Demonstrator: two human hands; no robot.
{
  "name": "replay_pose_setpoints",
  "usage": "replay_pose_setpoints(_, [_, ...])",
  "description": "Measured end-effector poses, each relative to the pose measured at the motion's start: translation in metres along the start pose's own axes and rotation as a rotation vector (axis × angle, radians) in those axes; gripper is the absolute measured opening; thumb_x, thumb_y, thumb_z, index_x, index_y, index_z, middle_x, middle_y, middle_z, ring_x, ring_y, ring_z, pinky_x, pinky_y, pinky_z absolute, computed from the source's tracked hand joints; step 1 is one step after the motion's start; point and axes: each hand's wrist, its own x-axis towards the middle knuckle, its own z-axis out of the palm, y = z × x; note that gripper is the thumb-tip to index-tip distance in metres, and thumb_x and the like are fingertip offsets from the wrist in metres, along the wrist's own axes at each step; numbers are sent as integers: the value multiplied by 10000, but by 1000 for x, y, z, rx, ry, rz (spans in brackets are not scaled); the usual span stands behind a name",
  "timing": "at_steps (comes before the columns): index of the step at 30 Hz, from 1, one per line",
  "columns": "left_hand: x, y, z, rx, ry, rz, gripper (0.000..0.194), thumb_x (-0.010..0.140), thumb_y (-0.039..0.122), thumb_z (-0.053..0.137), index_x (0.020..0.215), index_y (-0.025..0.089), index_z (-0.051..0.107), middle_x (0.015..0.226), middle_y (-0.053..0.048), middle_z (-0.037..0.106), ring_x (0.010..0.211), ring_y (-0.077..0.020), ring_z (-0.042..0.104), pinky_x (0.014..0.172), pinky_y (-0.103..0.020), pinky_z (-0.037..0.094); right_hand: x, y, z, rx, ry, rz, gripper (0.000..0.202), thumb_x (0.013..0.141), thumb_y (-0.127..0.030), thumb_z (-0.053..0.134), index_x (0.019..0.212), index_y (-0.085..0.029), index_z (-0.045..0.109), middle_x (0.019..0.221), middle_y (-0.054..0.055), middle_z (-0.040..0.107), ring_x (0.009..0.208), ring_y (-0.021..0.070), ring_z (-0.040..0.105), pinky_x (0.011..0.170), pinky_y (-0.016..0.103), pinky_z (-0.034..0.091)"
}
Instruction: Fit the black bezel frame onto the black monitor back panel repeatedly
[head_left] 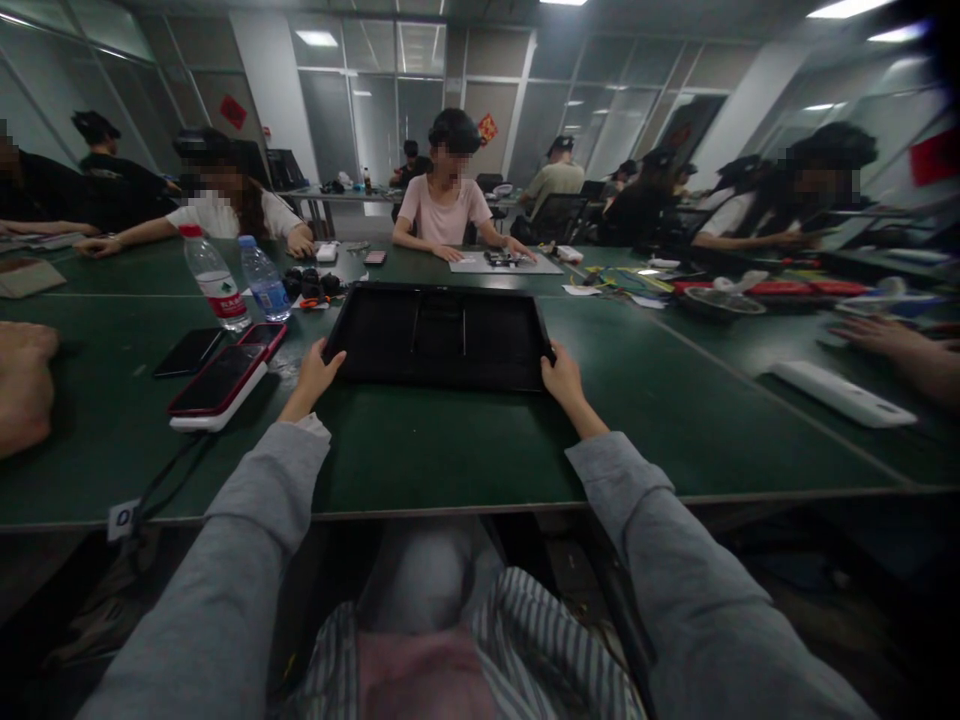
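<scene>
A wide black tray (pixel 502 345) with a raised rim is in front of me at the green table. Two thin upright strips cross its middle, around a dark panel. My left hand (pixel 321 372) grips its left edge near the front corner, thumb on the rim. On the opposite side, my right hand (pixel 561 376) is closed around the right edge in the same way. The fingers under the tray are mostly hidden. Whether the tray rests on the table or is slightly raised, I cannot tell.
Left of the tray are a red-capped bottle (pixel 214 280), a blue-capped bottle (pixel 264 280), a red-cased phone (pixel 217 378) on a white block and a dark phone (pixel 189 353). A white power strip (pixel 841 393) lies right. Other people's hands rest at both sides.
</scene>
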Motion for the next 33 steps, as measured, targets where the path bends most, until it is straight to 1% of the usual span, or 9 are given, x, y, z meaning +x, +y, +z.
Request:
replay_pose_setpoints(5, [2,-1,-3,-44,10,-58,570,884,374,742,1400,148,662,1459,-196,672,1374,-331,621,1175,-464,473,11,5,-2,70,-31,-18,565,848,-324,636,1400,-205,659,1363,153,720,1371,365,617,1246,609,413])
replay_pose_setpoints(9, [0,-2,-11,121,41,-77,457,907,412,696,1265,130,736,1295,-204,750,1263,-360,677,1119,-489,491,19,12,-2,169,-109,52,641,786,-293,667,1417,-193,622,1257,132,739,1243,331,680,1169,598,493])
replay_pose_setpoints(13, [-4,-3,-18,243,66,-71,419,926,495,667,1160,163,766,1163,-200,783,1188,-391,696,1069,-515,502,24,17,-2,330,-188,145,651,812,-391,693,1440,-251,596,1076,62,751,1070,285,722,1051,573,580])
replay_pose_setpoints(17, [-6,-4,-16,304,64,-69,457,948,498,644,1228,154,757,1200,-213,777,1204,-397,694,1085,-522,493,25,13,-3,397,-236,189,663,858,-451,660,1478,-234,574,1025,59,753,1023,272,731,1042,562,586])
replay_pose_setpoints(21, [-2,-6,-13,222,31,-21,523,965,436,643,1378,121,697,1357,-220,732,1265,-361,684,1124,-476,475,23,2,-3,402,-209,81,609,832,-453,714,1407,-270,638,1216,82,750,1183,282,701,1080,560,569])
replay_pose_setpoints(24, [3,-9,-13,134,-1,-18,484,983,427,621,1364,142,712,1368,-192,737,1273,-340,684,1117,-451,485,23,-3,-5,388,-207,51,587,828,-413,724,1397,-291,647,1282,82,737,1222,284,691,1083,547,574])
replay_pose_setpoints(26, [6,-12,-14,111,-13,-39,465,994,435,606,1335,141,722,1339,-189,749,1262,-331,689,1099,-443,498,23,-1,-7,385,-228,104,599,835,-374,703,1422,-285,623,1212,76,757,1139,275,721,1058,544,590])
replay_pose_setpoints(30, [12,-20,-16,96,-14,-97,499,972,459,650,1356,141,676,1252,-188,764,1167,-303,725,1034,-415,536,25,8,-14,376,-301,263,686,831,-303,655,1506,-250,547,952,36,770,869,259,748,967,548,629])
replay_pose_setpoints(33, [12,-24,-18,103,-47,-131,512,969,480,655,1361,151,641,1180,-170,771,1068,-291,744,976,-412,558,26,10,-20,384,-310,291,683,812,-289,687,1484,-244,574,974,43,780,863,264,753,973,530,630])
